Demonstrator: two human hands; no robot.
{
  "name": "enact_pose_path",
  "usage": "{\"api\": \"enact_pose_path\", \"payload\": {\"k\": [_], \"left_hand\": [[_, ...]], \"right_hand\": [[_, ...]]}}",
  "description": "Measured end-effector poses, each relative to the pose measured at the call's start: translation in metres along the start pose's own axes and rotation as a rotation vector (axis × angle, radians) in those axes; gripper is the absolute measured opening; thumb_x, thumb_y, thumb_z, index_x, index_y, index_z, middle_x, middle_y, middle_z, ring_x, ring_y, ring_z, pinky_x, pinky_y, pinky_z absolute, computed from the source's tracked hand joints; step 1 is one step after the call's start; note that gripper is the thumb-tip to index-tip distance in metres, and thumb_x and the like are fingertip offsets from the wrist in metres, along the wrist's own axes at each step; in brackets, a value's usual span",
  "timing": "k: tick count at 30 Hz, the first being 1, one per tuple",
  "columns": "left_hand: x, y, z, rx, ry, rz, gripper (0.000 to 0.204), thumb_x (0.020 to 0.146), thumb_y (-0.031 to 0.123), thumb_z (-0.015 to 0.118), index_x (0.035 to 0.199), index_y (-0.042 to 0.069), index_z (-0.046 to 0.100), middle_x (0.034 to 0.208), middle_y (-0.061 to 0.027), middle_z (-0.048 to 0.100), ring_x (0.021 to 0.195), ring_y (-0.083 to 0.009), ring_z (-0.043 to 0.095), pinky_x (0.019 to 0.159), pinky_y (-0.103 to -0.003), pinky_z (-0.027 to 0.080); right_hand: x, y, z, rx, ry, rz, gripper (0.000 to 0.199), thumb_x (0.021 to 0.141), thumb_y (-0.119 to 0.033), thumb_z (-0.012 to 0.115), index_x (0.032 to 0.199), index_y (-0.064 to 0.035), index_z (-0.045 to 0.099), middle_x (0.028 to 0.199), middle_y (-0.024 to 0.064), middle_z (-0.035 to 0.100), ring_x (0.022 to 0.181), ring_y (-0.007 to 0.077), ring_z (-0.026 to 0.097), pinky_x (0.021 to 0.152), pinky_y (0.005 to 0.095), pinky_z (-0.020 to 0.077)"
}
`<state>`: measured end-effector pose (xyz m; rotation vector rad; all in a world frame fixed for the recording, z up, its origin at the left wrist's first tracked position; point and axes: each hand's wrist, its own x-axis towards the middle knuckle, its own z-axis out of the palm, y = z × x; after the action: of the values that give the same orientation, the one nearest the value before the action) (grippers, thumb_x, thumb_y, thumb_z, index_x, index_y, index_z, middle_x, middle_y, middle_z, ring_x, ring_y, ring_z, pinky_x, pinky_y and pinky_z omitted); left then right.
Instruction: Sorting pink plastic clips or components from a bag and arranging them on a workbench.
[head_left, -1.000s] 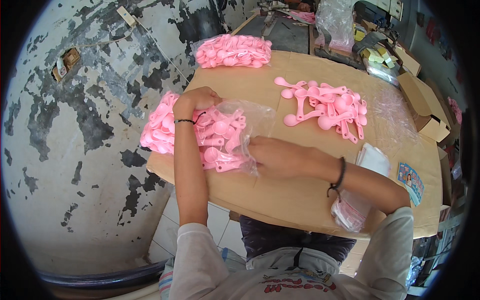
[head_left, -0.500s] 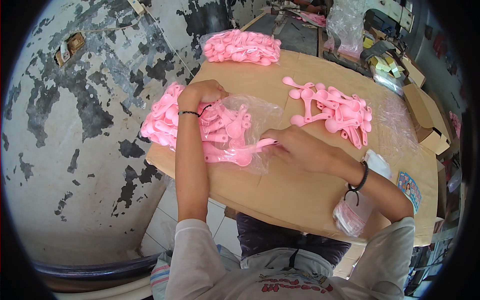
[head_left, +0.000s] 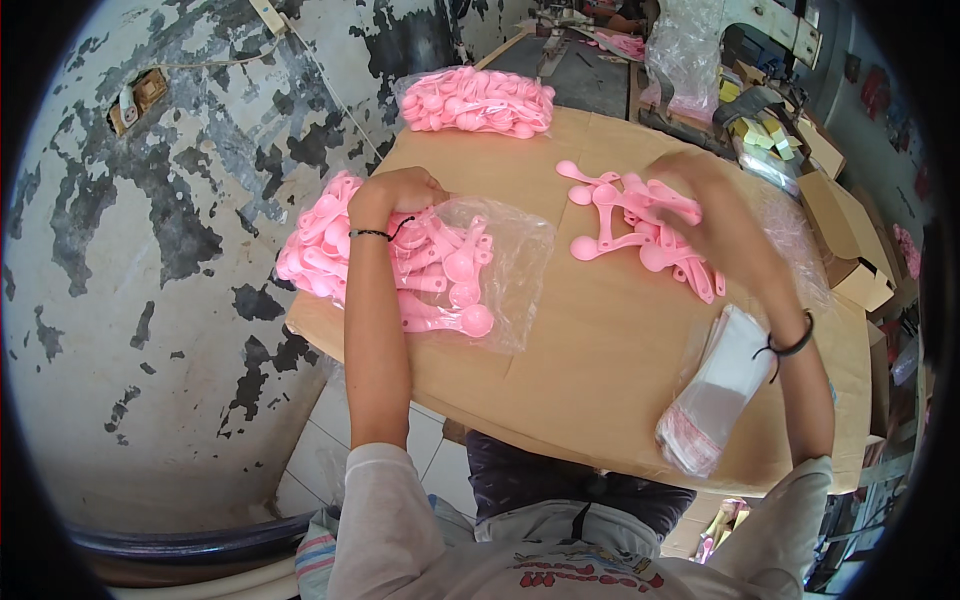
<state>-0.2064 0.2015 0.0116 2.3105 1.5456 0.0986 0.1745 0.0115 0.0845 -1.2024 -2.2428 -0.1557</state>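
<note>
A clear plastic bag (head_left: pixel 520 270) lies at the left of the table, part filled with pink plastic measuring spoons (head_left: pixel 462 262). My left hand (head_left: pixel 400 192) is closed at the bag's upper edge, gripping the film, with the forearm across the spoons. Over a loose pile of pink measuring spoons (head_left: pixel 605 215) at the right is my right hand (head_left: pixel 705 205), blurred by motion. Its fingers reach down among the spoons, and whether they grip one does not show.
A full bag of pink spoons (head_left: pixel 478 100) sits at the table's far edge. Flat clear bags (head_left: pixel 715 390) lie stacked at the near right. An open cardboard box (head_left: pixel 850 240) stands by the right edge, near crumpled film (head_left: pixel 795 230). The peeling wall (head_left: pixel 180 300) rises at left.
My right hand has moved from the bag's mouth, where it held a spoon, right and away to the loose pile. That spoon now lies in the bag. My left hand has stayed at the bag.
</note>
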Motion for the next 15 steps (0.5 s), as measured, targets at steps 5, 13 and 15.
{"api": "enact_pose_path", "payload": {"k": [5,13,15], "left_hand": [[0.001,-0.010,-0.001,0.003,-0.067,-0.029,0.037,0.088,0.041,0.065,0.097,0.006,0.072,0.079,-0.0068,0.067,0.072,-0.0190,0.057,0.074,-0.036,0.049],[0.001,0.006,-0.004,0.085,-0.120,-0.033,0.039,0.095,0.033,0.055,0.116,0.004,0.071,0.105,-0.0121,0.074,0.093,-0.0216,0.067,0.087,-0.033,0.050],[0.001,-0.003,-0.003,0.031,-0.090,-0.017,0.037,0.092,0.037,0.060,0.107,0.005,0.072,0.091,-0.0088,0.071,0.083,-0.0200,0.063,0.081,-0.035,0.050]], "right_hand": [[0.005,-0.074,0.104,0.446,-0.358,-0.346,0.019,0.088,-0.012,0.063,0.103,0.0007,0.065,0.123,0.0172,0.060,0.114,0.0324,0.057,0.099,0.0432,0.0462],[0.004,-0.085,0.189,0.407,-0.282,-0.307,0.036,0.092,-0.020,0.061,0.123,-0.0006,0.054,0.119,0.0276,0.054,0.110,0.0444,0.054,0.094,0.0467,0.0487],[0.004,-0.088,0.185,0.383,-0.295,-0.248,0.027,0.087,-0.015,0.063,0.108,0.0014,0.060,0.118,0.0278,0.056,0.109,0.0412,0.055,0.091,0.0474,0.0491]]}}
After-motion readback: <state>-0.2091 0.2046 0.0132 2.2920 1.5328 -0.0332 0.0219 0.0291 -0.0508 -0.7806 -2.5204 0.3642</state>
